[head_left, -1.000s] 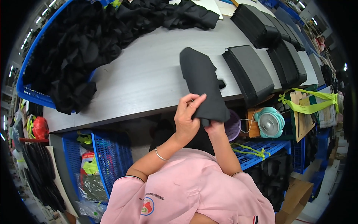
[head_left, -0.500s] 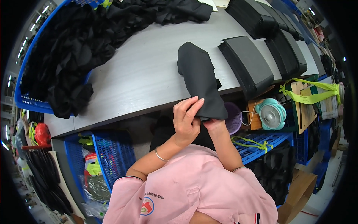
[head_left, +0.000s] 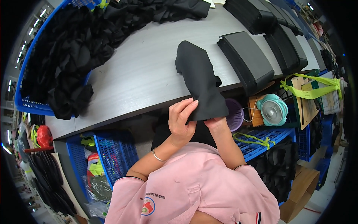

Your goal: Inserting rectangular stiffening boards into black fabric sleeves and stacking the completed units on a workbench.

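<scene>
A long black fabric piece stretches from the grey table toward me, its near end hanging past the table edge. At the left side of that near end, the thumb and fingers of my left hand pinch the cloth's edge. My right hand goes in under the near end; only the wrist and base of the hand show, and the fabric hides its fingers. Whether that hand is inside the piece or just beneath it, I cannot tell.
Heaped black fabric overflows a blue basket at the left of the table. Stacks of black pieces stand to the right. Below the edge are a purple basket, a small teal fan and blue crates.
My left hand has shifted slightly left, still pinching the edge. The near end of the fabric hangs flatter and broader; my right hand remains beneath it.
</scene>
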{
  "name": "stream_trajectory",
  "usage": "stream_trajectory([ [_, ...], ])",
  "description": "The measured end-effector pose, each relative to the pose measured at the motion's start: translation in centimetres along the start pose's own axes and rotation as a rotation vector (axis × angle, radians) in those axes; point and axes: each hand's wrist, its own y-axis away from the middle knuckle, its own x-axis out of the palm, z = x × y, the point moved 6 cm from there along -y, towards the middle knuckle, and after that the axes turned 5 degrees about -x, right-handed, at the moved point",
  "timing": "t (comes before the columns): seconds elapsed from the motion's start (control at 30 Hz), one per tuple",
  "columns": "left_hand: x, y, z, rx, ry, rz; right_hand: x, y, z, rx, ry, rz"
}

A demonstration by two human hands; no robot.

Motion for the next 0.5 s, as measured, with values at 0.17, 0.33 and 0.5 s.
stream_trajectory([
  [0.17,-0.4,0.2,-1.4,0.038,-0.093,-0.02,0.5,0.2,-0.2,0.023,-0.043,0.078],
  [0.33,-0.3,-0.5,-0.4,0.001,-0.088,-0.002,0.6,1.4,-0.4,0.073,-0.073,0.006],
  [0.5,-0.1,0.0,-0.2,-0.038,-0.034,0.034,0.3,1.4,-1.0,0.209,-0.248,0.144],
])
